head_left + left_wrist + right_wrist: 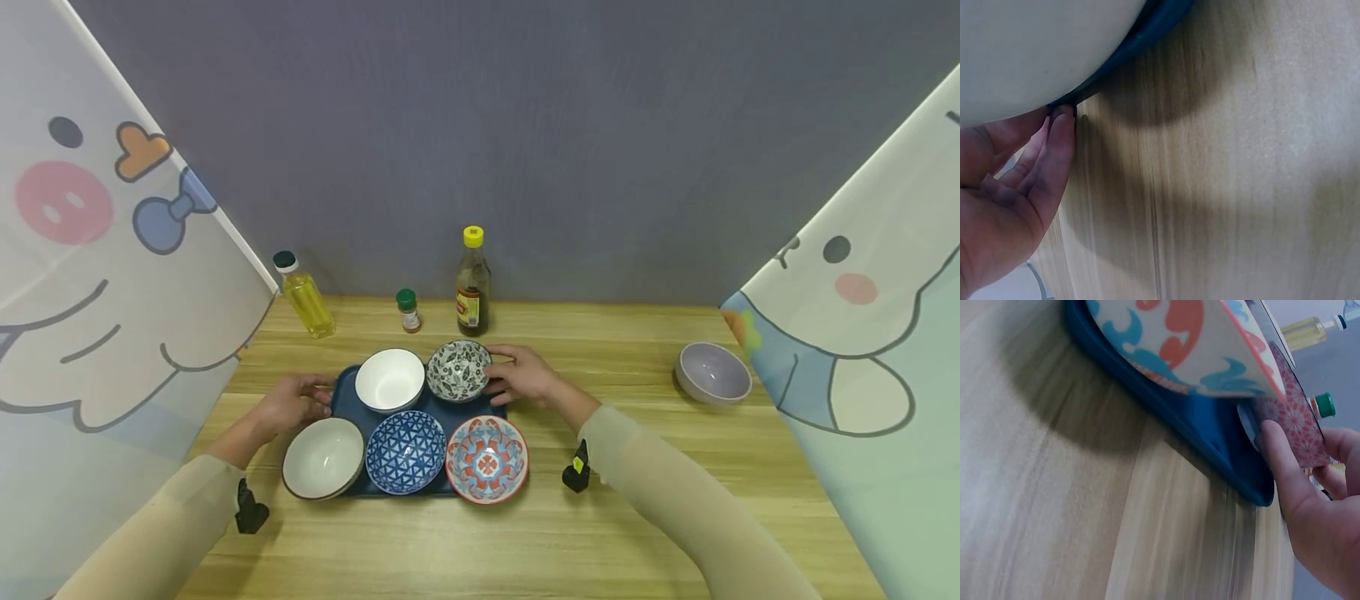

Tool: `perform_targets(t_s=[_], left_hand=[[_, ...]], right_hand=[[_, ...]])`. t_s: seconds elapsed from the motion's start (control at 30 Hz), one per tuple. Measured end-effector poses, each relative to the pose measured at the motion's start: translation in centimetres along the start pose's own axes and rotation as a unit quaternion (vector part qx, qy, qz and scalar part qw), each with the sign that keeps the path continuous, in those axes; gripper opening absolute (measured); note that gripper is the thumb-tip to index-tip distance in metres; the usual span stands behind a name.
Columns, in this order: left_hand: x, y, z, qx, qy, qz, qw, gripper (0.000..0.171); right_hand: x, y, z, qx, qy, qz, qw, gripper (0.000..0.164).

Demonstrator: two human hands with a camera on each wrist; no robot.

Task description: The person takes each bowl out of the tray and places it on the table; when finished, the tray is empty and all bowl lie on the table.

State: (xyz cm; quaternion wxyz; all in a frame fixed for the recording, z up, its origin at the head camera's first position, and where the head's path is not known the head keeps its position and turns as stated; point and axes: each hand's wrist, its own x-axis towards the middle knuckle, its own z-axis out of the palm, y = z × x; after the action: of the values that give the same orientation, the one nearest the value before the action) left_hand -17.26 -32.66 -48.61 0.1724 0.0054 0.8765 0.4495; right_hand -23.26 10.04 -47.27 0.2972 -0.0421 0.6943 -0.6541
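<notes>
On a dark blue tray [344, 398] several bowls sit close together. My left hand [291, 403] is at the tray's left edge, its fingertips gripping the rim in the left wrist view, partly behind a cream bowl [1041, 50]. With my right hand [527, 377] I hold a black-and-white leaf-patterned bowl [459, 372] by its right side, thumb near and fingers behind. Its outside is pinkish red with flowers [1294, 415] in the right wrist view. Left of it stands a plain white bowl [390, 380]. In front are a blue triangle-patterned bowl [406, 452] and a red-and-blue bowl [487, 460].
An oil bottle [309, 304], a small green-capped jar [408, 312] and a dark yellow-capped sauce bottle [472, 287] stand along the back of the wooden table [600, 533]. A lilac bowl [713, 373] is at the far right. Printed cloths border both sides.
</notes>
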Motion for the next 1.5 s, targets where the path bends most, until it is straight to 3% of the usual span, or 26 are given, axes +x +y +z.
perform_targets(t_s=[0.27, 0.53, 0.87, 1.13, 1.5], left_hand=[[-0.4, 0.2, 0.1, -0.005, 0.003, 0.014, 0.9999, 0.059], [-0.4, 0.2, 0.1, 0.001, 0.003, 0.005, 1.0, 0.059], [-0.4, 0.3, 0.1, 0.005, 0.006, 0.008, 0.9999, 0.059], [-0.5, 0.3, 0.0, 0.027, 0.01, 0.006, 0.9996, 0.058], [-0.5, 0.0, 0.1, 0.022, 0.008, 0.009, 0.9997, 0.059]], right_hand=[[-0.7, -0.5, 0.9, -0.02, 0.057, -0.016, 0.998, 0.054], [-1.0, -0.6, 0.9, -0.02, 0.09, -0.019, 0.996, 0.051], [-2.4, -2.1, -0.2, 0.014, 0.088, -0.029, 0.996, 0.05], [-4.5, -2.9, -2.1, 0.023, 0.096, -0.04, 0.994, 0.053], [-8.0, -2.6, -7.2, 0.045, 0.13, -0.036, 0.99, 0.054]])
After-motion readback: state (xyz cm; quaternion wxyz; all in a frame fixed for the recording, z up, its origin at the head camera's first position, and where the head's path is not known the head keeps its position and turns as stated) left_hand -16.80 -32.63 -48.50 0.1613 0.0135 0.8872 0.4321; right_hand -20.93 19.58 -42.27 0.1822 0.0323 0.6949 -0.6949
